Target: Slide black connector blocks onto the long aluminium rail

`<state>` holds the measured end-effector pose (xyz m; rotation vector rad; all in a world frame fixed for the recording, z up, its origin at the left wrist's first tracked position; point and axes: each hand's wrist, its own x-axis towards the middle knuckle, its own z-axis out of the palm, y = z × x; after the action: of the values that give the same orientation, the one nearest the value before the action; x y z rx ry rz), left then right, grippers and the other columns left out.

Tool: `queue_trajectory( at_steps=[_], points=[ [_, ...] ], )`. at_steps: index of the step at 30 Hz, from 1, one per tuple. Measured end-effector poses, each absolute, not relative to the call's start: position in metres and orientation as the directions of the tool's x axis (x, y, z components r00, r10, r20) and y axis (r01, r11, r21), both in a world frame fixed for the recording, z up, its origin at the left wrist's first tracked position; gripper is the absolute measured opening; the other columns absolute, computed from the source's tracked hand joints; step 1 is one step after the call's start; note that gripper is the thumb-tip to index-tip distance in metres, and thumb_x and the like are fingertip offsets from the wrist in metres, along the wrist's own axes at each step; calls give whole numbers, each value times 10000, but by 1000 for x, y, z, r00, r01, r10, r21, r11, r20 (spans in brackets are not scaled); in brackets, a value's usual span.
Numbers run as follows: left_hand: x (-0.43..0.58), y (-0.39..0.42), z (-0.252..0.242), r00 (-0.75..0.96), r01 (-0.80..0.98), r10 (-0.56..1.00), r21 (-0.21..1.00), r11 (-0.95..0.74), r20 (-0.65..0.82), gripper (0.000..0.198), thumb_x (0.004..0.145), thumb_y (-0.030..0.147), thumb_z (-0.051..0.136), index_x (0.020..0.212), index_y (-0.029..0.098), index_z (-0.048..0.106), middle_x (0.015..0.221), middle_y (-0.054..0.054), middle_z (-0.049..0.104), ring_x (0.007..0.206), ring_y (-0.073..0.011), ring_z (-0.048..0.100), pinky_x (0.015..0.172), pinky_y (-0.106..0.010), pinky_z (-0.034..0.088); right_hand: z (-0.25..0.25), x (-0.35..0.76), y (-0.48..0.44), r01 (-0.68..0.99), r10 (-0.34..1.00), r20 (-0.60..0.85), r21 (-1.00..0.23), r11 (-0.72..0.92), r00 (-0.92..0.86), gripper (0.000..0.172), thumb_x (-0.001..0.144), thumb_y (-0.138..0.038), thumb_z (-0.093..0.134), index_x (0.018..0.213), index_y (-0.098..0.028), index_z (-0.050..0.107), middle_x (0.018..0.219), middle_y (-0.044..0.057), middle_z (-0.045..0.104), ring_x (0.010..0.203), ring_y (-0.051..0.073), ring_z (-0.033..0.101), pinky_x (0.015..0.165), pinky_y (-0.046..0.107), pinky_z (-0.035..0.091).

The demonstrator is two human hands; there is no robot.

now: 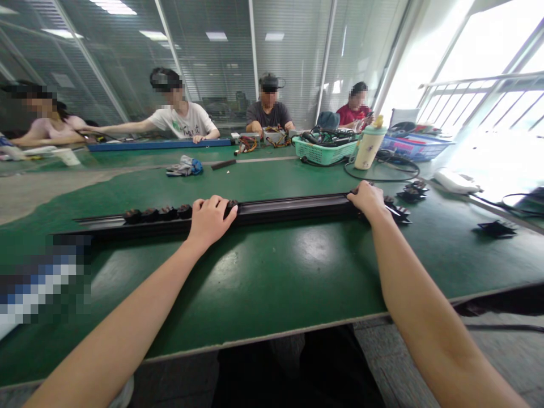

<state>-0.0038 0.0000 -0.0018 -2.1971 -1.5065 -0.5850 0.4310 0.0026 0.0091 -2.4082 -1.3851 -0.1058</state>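
A long black channel-shaped rail (293, 205) lies across the green table in front of me. Several small black socket-like modules (149, 213) sit in a row in its left part. My left hand (211, 218) is closed over the rail at the end of that row, thumb and fingers around a dark module (232, 206). At the rail's right end, my right hand (368, 199) grips it with the fingers bent over the edge; whether a module is also under those fingers is hidden. More black modules (413, 191) lie loose just beyond the right hand, and another (497, 228) is farther right.
Grey-blue gloves (185, 166) and a short black strip (223, 164) lie beyond the rail. A green basket of cables (326, 152), a cream tumbler (369, 148) and a blue basket (419, 146) stand at the back right. Several people (182, 116) sit across the table.
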Motion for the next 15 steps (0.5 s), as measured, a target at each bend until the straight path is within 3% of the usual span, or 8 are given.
queue_trajectory(
  at_steps=[15],
  points=[
    [-5, 2, -4, 336, 937, 759, -115, -330, 557, 512, 1028, 498, 327, 1146, 164, 697, 1188, -155, 679, 1108, -307, 615, 1009, -482, 346, 11, 430, -1, 833, 814, 207, -256, -491, 543, 382, 919, -340, 588, 1228, -118, 620, 1188, 220, 665, 1168, 325, 587, 983, 437, 445]
  ],
)
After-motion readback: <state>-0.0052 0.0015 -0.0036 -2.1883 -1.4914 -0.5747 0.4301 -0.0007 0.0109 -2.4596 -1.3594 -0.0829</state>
